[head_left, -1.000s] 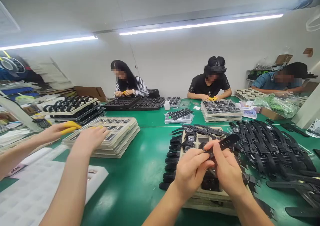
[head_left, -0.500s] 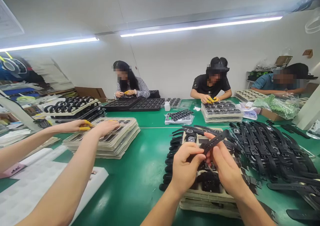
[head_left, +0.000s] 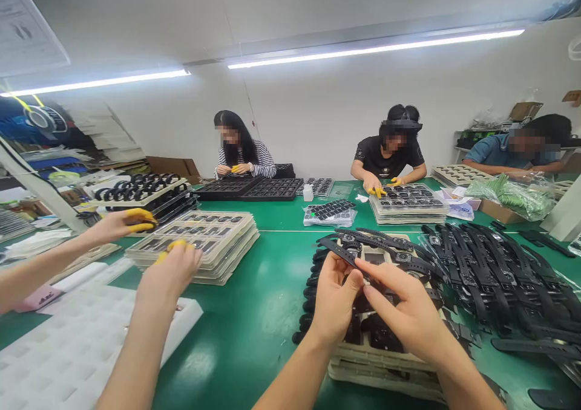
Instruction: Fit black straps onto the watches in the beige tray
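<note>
My left hand [head_left: 333, 304] is closed on a black watch strap [head_left: 338, 250], which slants up and left out of its fingers. Thumb and fingers of my right hand [head_left: 406, 307] pinch near the strap's lower end, close to my left fingertips; what lies between them is partly hidden. Both hands are above a stack of beige trays [head_left: 385, 378] whose compartments hold watches. Several watches with black straps lie across the top tray, and strap ends stick out along its left side.
Black-strapped watches [head_left: 490, 271] are heaped at right. At left, a co-worker's hands [head_left: 170, 271] in yellow finger covers are by a tray stack [head_left: 227, 265] and a white foam tray [head_left: 59, 349]. Three people sit across the green table [head_left: 245, 325].
The strap has swung from pointing up-right to up-left, and my right hand has moved slightly left and down. The co-worker's nearer hand has drawn back from the left tray stack. The view has shifted slightly.
</note>
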`<control>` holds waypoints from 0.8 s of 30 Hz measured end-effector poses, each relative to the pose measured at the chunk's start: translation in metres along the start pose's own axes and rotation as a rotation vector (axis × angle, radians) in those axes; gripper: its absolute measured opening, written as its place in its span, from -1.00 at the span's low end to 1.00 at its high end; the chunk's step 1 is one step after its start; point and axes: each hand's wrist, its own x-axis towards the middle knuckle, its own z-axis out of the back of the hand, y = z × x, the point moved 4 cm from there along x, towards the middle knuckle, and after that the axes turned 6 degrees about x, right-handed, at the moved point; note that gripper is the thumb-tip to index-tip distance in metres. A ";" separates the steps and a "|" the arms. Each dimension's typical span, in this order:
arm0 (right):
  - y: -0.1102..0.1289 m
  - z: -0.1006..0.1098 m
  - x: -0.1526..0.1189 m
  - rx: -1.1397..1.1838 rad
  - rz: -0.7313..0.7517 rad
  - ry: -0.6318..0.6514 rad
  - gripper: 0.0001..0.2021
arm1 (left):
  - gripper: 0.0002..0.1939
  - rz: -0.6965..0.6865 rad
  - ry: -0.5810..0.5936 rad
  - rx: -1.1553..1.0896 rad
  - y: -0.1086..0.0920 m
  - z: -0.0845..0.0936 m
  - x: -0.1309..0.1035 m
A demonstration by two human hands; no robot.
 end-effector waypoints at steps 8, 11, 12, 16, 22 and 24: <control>-0.005 -0.008 0.000 -0.033 -0.130 -0.022 -0.57 | -0.51 -0.010 -0.170 -0.016 -0.005 0.015 0.008; -0.005 -0.008 -0.003 -0.066 -0.125 0.048 -0.51 | -0.55 -0.098 -0.065 0.120 -0.008 0.011 0.004; -0.006 -0.008 -0.004 -0.067 -0.117 0.083 -0.46 | -0.57 -0.111 0.003 0.163 -0.008 0.007 0.001; -0.005 -0.007 -0.006 -0.064 -0.116 0.111 -0.46 | -0.60 -0.101 0.181 0.188 -0.007 -0.004 -0.010; -0.003 -0.003 -0.002 -0.016 -0.048 -0.125 -0.72 | -0.51 -0.085 0.254 0.175 -0.016 0.005 -0.001; -0.008 0.001 -0.004 -0.010 -0.056 -0.210 -0.73 | -0.50 -0.056 0.300 0.263 -0.019 0.006 0.002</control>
